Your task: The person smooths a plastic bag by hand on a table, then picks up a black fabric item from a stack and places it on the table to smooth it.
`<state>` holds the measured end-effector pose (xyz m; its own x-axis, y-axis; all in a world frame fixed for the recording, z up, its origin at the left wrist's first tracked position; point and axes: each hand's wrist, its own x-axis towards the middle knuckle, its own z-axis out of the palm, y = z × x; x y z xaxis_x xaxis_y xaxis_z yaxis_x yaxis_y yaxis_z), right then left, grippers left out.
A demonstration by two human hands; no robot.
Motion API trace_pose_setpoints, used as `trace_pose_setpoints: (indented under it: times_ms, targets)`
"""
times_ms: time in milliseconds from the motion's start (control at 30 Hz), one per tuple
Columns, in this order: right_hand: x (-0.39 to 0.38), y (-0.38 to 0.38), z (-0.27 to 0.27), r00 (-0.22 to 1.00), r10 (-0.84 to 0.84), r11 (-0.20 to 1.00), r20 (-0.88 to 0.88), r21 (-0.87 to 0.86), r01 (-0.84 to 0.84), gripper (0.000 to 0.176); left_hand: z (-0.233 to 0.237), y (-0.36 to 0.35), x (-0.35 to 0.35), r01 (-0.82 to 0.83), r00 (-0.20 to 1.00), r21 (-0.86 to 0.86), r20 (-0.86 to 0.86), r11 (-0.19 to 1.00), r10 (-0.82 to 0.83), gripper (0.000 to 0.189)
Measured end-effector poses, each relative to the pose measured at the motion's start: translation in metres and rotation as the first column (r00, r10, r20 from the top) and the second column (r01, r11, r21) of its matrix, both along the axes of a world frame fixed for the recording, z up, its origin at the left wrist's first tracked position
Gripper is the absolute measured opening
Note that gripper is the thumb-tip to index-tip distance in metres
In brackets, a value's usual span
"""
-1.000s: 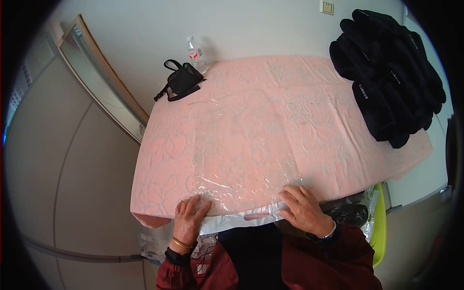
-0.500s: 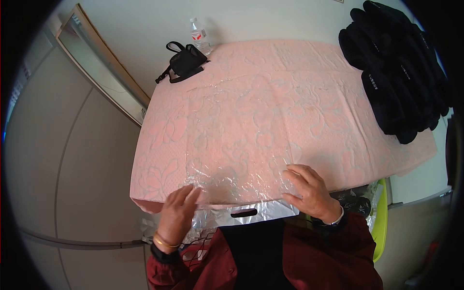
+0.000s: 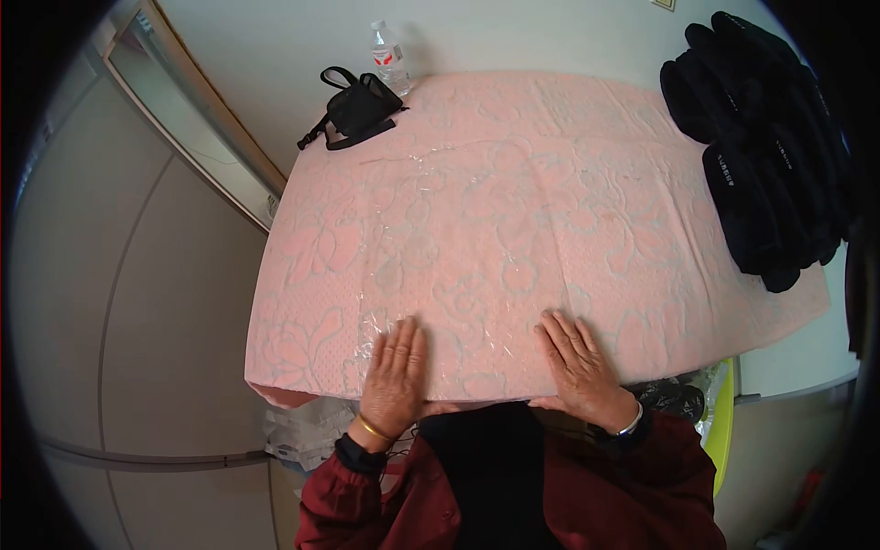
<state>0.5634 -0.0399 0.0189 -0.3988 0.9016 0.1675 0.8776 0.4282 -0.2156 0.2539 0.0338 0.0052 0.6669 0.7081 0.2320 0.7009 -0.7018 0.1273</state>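
A clear plastic bag (image 3: pixel 458 247) lies flat on the pink patterned cloth (image 3: pixel 632 302) that covers the table. My left hand (image 3: pixel 396 376) rests palm down on the lower left part of the bag, its fingers stretched forward and its thumb at the table's front edge. At the lower right of the bag, my right hand (image 3: pixel 579 371) also lies flat with fingers extended, touching the cloth and the bag's side. Neither hand holds anything. The bag's end at the front edge is mostly hidden.
Black soft items with white lettering (image 3: pixel 770 165) are piled at the back right. A black pouch with straps (image 3: pixel 362 108) and a water bottle (image 3: pixel 389 60) stand at the back left. Below the front edge are a green bin (image 3: pixel 724 431) and plastic packaging (image 3: pixel 307 431).
Both hands have come down flat; the left moved right and forward. The silvery bag edge with the handle slot, seen before at the front, no longer shows.
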Motion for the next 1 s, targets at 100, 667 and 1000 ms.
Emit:
trace_pose_setpoints:
  times_ms: [100, 667, 1000]
  targets:
    - [-0.001, -0.001, 0.002, 1.000, -0.009, 1.000, 0.008, -0.009, 0.009, 0.116, 0.003, 0.001, -0.025, -0.077, 0.997, 0.013, -0.016, 0.997, 0.077, 0.119]
    - [0.009, -0.069, 0.002, 0.996, -0.018, 1.000, 0.084, -0.010, 0.019, 0.101, -0.006, -0.065, -0.051, -0.108, 0.994, 0.020, 0.030, 0.994, 0.108, 0.112]
    - [-0.044, -0.008, 0.001, 0.988, 0.101, 0.989, -0.114, 0.122, -0.087, 0.095, 0.008, -0.050, 0.072, 0.156, 0.964, -0.020, 0.219, 0.987, -0.148, 0.096]
